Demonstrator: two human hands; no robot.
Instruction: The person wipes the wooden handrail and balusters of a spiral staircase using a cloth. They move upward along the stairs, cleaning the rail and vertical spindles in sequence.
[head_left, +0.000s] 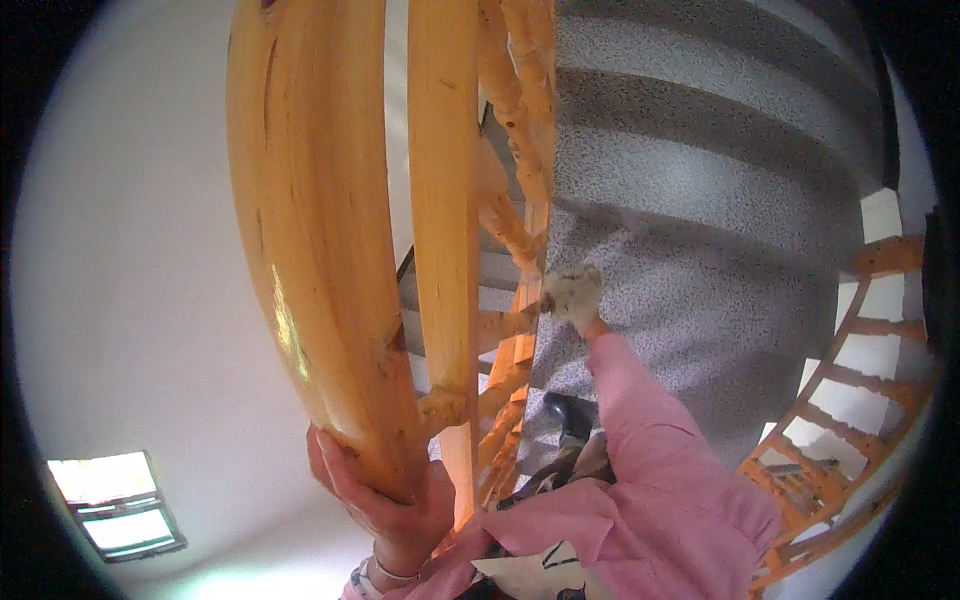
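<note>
My bare left hand (390, 487) grips the lower end of a thick, varnished wooden handrail (322, 225) from below, its fingers on the left side and its palm on the right. My right hand (574, 296) wears a pale, dirty work glove or is wrapped in pale cloth. It is closed beside a turned wooden baluster (510, 322), at the edge of the railing's lower rail (531, 300). Whether it holds a cloth cannot be made out. A flat wooden rail (444, 187) runs alongside the handrail, between it and the balusters.
Speckled stone stair steps (675, 165) curve away at the upper right. Another wooden railing (847, 375) stands on the right. A white wall (135, 262) with a window (116, 506) lies to the left. My dark boot (570, 412) rests on the speckled floor.
</note>
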